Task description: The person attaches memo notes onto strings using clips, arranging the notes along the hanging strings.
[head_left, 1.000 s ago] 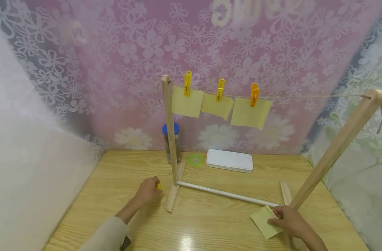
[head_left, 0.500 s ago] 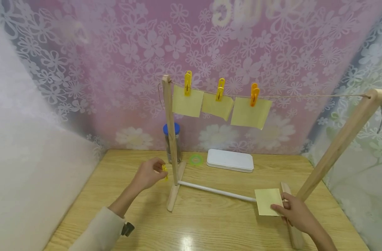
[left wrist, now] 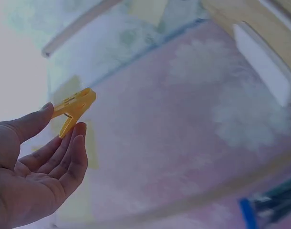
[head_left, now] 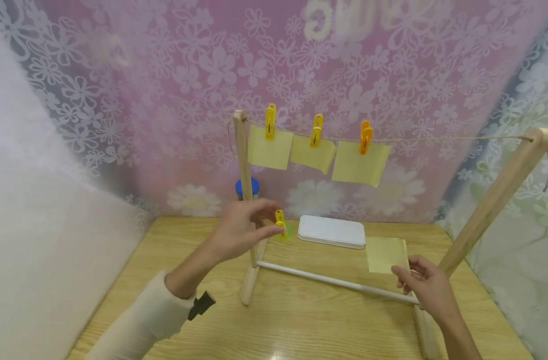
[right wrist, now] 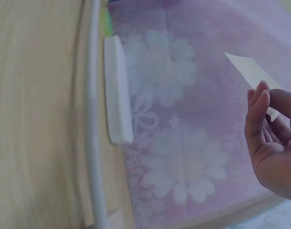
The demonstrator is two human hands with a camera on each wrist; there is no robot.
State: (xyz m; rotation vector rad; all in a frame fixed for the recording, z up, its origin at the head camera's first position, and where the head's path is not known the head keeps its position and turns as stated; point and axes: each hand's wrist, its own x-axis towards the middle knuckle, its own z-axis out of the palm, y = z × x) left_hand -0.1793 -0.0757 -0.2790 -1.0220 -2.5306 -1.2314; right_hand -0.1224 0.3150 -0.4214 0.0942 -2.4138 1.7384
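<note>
Between thumb and fingertips, my left hand (head_left: 244, 230) pinches a yellow clothespin (head_left: 280, 222), held in front of the left wooden post. In the left wrist view the clothespin (left wrist: 75, 107) points away from the palm. My right hand (head_left: 429, 287) pinches a pale yellow paper square (head_left: 386, 255) by its right edge, raised near the right post. Above, a string (head_left: 454, 138) runs between the posts. Three yellow papers hang on its left part: one under a yellow clothespin (head_left: 270, 121), one under another yellow clothespin (head_left: 316, 131), one under an orange clothespin (head_left: 366, 137).
The wooden frame has a left post (head_left: 242, 150), a right post (head_left: 494, 200) and a white bottom bar (head_left: 337, 282). Behind it on the table (head_left: 301, 325) lie a white flat case (head_left: 331, 231) and a blue-lidded jar (head_left: 247, 186), partly hidden. A flowered curtain (head_left: 188, 100) hangs behind.
My left hand has lifted the yellow clothespin off the table and carried it right, past the left post. My right hand has raised the paper square from near the tabletop.
</note>
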